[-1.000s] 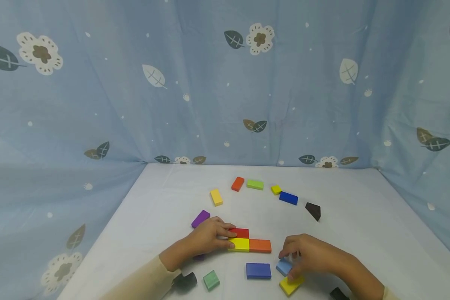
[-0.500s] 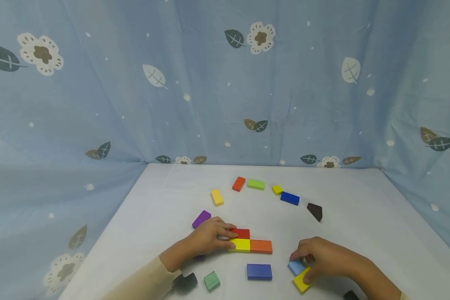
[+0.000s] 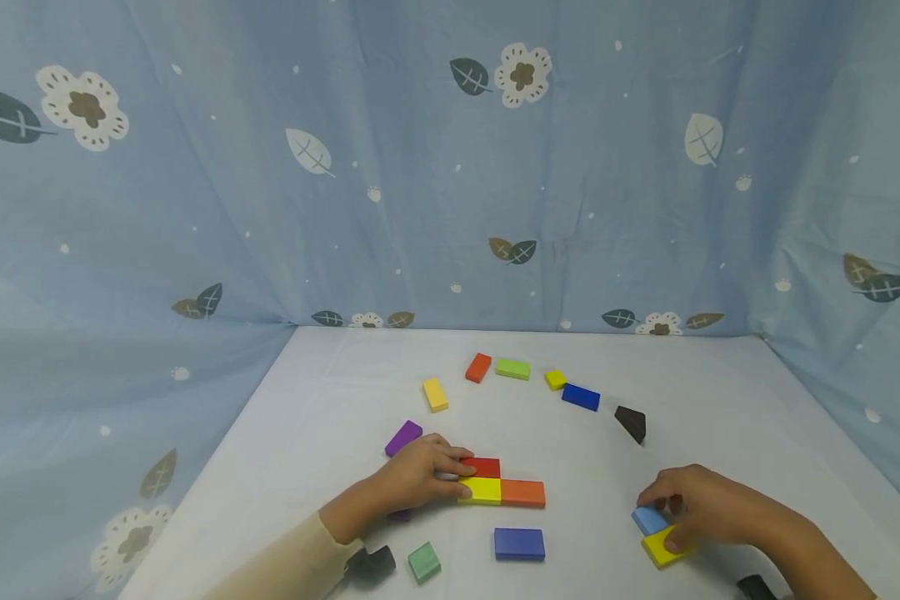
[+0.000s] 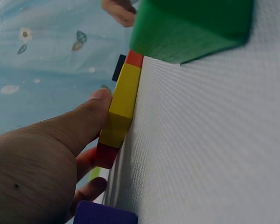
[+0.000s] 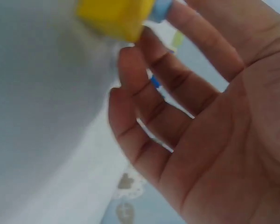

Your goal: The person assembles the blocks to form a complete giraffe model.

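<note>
In the head view my left hand [image 3: 411, 475] rests its fingertips on a red block [image 3: 483, 467] and a yellow block [image 3: 483, 491], which lie side by side. An orange block [image 3: 522, 493] touches the yellow one's right end. The left wrist view has my thumb of the left hand [image 4: 42, 163] against the yellow block [image 4: 123, 95]. At the right, my right hand [image 3: 727, 510] pinches a light blue block [image 3: 648, 521] and a second yellow block [image 3: 664, 547] together, thumb on the yellow. Its other fingers are bent in the right wrist view.
A blue block [image 3: 519, 544] and a green block [image 3: 423, 562] lie near the front. Purple [image 3: 403, 437], light yellow [image 3: 435, 395], dark blue [image 3: 581, 397] and black [image 3: 631, 423] blocks are among several farther back on the white table [image 3: 330, 375]. A patterned curtain [image 3: 420, 167] stands behind.
My right hand has moved to the right across the table with the light blue and yellow blocks. My left hand stays on the red and yellow blocks.
</note>
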